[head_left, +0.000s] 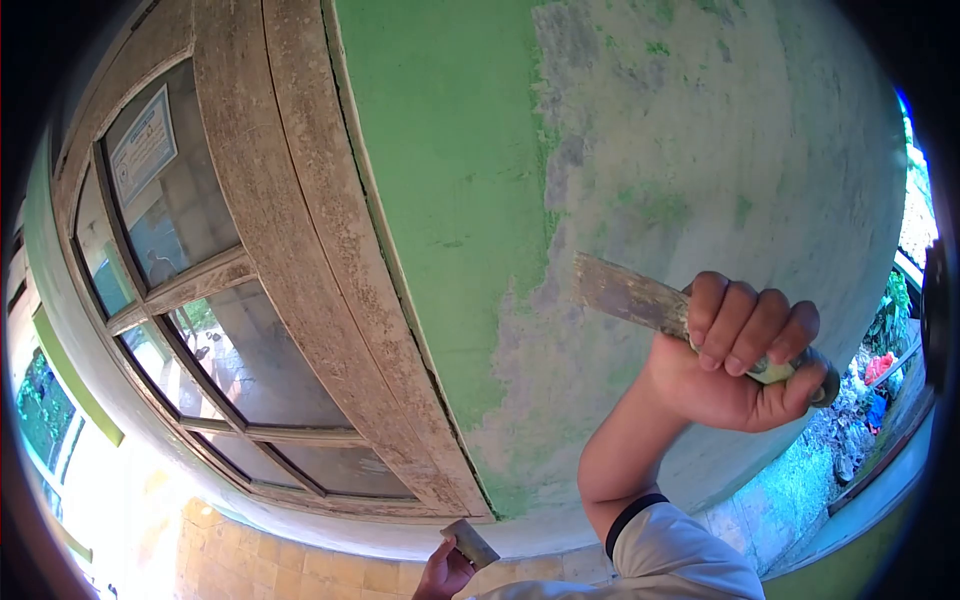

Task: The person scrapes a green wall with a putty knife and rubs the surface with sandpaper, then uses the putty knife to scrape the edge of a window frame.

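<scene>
My right hand (750, 350) is closed around the handle of a scraper (630, 293), whose flat, stained blade points left over the wall. Green paint (450, 180) covers the wall's left part, while the part under and right of the blade is bare and greyish (680, 150) with green patches. Low in the view, my left hand (445, 572) grips a small flat grey blade (470, 543), held below the window frame's bottom corner. Its handle is hidden in the fingers.
A worn wooden window frame (300, 200) with glass panes fills the left side, a paper notice (143, 146) on one pane. Yellowish tiles (260, 560) lie below. At the far right are plants and a red object (879, 367) beyond the wall's edge.
</scene>
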`<action>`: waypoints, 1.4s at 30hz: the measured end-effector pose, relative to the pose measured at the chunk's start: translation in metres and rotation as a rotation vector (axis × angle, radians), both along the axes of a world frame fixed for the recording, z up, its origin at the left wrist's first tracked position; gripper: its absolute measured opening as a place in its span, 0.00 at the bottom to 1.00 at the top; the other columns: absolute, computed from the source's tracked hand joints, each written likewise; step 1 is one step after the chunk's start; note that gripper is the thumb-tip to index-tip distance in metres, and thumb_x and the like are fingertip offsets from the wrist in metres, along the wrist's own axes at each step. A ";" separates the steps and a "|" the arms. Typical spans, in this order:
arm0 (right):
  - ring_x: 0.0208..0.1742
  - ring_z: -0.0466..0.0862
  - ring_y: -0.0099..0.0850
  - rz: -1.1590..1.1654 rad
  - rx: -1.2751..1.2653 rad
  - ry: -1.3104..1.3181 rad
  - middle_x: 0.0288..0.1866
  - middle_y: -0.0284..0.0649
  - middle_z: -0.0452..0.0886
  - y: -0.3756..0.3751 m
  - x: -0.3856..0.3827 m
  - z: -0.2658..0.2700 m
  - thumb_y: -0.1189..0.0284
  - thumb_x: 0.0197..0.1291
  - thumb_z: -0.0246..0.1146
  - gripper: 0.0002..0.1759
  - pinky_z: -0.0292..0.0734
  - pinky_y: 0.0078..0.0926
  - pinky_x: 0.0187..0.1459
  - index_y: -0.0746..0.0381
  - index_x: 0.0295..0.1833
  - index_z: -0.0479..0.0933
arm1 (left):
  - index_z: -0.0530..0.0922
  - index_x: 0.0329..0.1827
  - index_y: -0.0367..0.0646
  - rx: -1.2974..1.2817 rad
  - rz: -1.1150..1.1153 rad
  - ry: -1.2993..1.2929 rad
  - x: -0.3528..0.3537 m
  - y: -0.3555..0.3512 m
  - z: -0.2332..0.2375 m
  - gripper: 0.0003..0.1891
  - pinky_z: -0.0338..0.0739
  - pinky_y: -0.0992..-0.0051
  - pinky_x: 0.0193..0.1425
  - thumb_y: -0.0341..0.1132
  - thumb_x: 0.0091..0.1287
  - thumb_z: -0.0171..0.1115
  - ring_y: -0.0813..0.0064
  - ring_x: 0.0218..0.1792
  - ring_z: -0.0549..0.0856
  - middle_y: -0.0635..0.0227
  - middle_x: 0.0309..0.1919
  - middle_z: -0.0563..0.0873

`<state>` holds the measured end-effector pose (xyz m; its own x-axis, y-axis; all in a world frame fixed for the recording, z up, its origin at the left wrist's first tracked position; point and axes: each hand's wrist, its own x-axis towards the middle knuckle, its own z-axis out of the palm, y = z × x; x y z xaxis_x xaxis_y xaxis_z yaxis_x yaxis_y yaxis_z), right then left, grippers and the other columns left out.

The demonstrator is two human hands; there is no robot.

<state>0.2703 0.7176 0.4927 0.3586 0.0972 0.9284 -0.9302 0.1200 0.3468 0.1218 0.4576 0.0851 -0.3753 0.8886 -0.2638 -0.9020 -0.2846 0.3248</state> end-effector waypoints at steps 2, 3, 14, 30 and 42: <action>0.15 0.62 0.21 0.016 -0.057 0.019 0.17 0.30 0.64 0.001 -0.015 0.000 0.58 0.67 0.48 0.16 0.57 0.24 0.25 0.55 0.31 0.64 | 0.70 0.60 0.48 -0.002 -0.005 0.015 0.001 0.002 0.004 0.23 0.65 0.51 0.65 0.40 0.62 0.63 0.62 0.59 0.75 0.66 0.54 0.78; 0.15 0.63 0.21 0.074 -0.084 -0.038 0.17 0.30 0.64 0.007 -0.027 0.001 0.58 0.67 0.49 0.16 0.57 0.24 0.25 0.55 0.30 0.64 | 0.70 0.60 0.48 -0.005 -0.009 0.031 0.001 0.003 0.007 0.23 0.65 0.51 0.65 0.40 0.63 0.63 0.62 0.59 0.75 0.66 0.54 0.78; 0.16 0.64 0.21 -0.046 -0.166 -0.007 0.18 0.31 0.65 0.003 -0.023 -0.002 0.57 0.66 0.49 0.16 0.59 0.24 0.25 0.56 0.30 0.65 | 0.70 0.60 0.48 -0.045 -0.020 0.022 -0.009 0.000 -0.006 0.23 0.65 0.52 0.65 0.41 0.63 0.63 0.61 0.57 0.76 0.65 0.54 0.79; 0.16 0.63 0.22 -0.050 -0.038 -0.007 0.19 0.32 0.66 0.002 0.001 0.005 0.62 0.67 0.48 0.12 0.58 0.25 0.26 0.57 0.32 0.65 | 0.71 0.59 0.50 -0.077 -0.011 0.013 -0.008 0.007 -0.003 0.22 0.63 0.50 0.65 0.39 0.63 0.62 0.62 0.57 0.75 0.67 0.52 0.79; 0.16 0.63 0.21 -0.048 -0.005 0.000 0.19 0.31 0.65 -0.002 -0.003 0.005 0.63 0.66 0.48 0.11 0.58 0.24 0.26 0.56 0.32 0.64 | 0.71 0.58 0.47 -0.078 0.015 -0.011 -0.007 0.004 -0.016 0.22 0.63 0.52 0.65 0.38 0.61 0.63 0.61 0.58 0.75 0.65 0.53 0.79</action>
